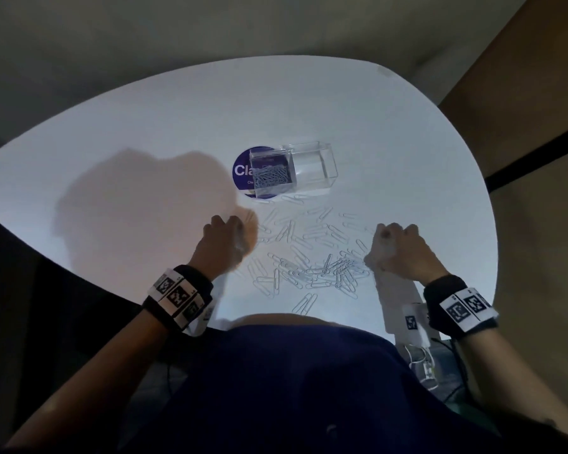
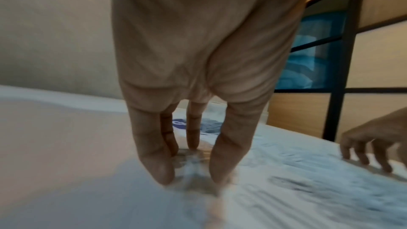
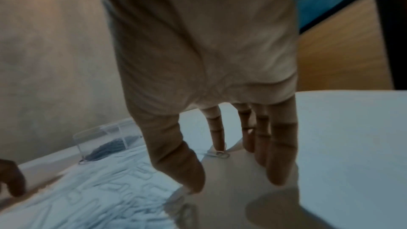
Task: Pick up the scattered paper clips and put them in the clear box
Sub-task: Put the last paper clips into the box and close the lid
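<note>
Paper clips (image 1: pixel 309 257) lie scattered across the white bench (image 1: pixel 145 126). Both hands, left hand (image 1: pixel 223 244) and right hand (image 1: pixel 397 253), rest at the pile's edges, near the clear box (image 1: pixel 312 165).

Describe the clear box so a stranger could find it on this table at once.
On the white table, look past the scattered paper clips toward the far side. The clear box partly covers a round blue sticker. It is the only transparent container, with clips piled in its left compartment.

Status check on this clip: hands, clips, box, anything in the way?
Left hand and right hand fingertips-down at the scatter's edges; grip unclear. Paper clips mostly loose on table. Clear box open, some clips inside. Path unobstructed.
</note>
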Tool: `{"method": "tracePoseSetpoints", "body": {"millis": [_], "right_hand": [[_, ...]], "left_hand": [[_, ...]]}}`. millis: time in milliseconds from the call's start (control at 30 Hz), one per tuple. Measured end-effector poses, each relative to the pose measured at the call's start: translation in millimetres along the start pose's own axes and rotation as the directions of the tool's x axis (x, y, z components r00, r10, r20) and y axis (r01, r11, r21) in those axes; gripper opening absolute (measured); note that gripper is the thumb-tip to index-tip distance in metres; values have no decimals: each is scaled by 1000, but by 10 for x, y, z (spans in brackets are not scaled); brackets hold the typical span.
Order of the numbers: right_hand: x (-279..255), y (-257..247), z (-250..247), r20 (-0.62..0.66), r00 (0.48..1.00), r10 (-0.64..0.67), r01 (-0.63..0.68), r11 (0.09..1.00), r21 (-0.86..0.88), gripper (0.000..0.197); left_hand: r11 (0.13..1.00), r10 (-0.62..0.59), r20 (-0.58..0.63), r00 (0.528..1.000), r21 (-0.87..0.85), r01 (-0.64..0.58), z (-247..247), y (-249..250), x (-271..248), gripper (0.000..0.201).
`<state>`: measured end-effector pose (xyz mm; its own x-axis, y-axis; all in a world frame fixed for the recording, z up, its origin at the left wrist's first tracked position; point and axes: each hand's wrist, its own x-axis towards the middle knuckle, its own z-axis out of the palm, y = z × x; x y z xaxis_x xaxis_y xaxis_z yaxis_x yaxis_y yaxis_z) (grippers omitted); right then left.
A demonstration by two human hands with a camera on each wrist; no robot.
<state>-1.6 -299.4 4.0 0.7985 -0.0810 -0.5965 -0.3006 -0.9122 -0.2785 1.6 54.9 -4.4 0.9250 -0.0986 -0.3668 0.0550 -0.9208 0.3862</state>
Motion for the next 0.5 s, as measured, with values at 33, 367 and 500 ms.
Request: {"method": "tracePoseSetpoints", "body": {"millis": [33, 367, 500], "right_hand": [[-16, -37, 25, 27, 1000, -16, 15, 999, 29, 62], [-58, -372, 221, -6, 908, -418, 410, 889, 201, 71], [-79, -225, 275, 30, 905, -424, 424, 905, 23, 104]], "left_hand": [[999, 43, 11, 999, 16, -43, 47, 74, 12, 40], [920, 389, 110, 915, -101, -379, 202, 466, -12, 79], [813, 461, 182, 868, 306, -496, 442, 477, -130, 126]]}}
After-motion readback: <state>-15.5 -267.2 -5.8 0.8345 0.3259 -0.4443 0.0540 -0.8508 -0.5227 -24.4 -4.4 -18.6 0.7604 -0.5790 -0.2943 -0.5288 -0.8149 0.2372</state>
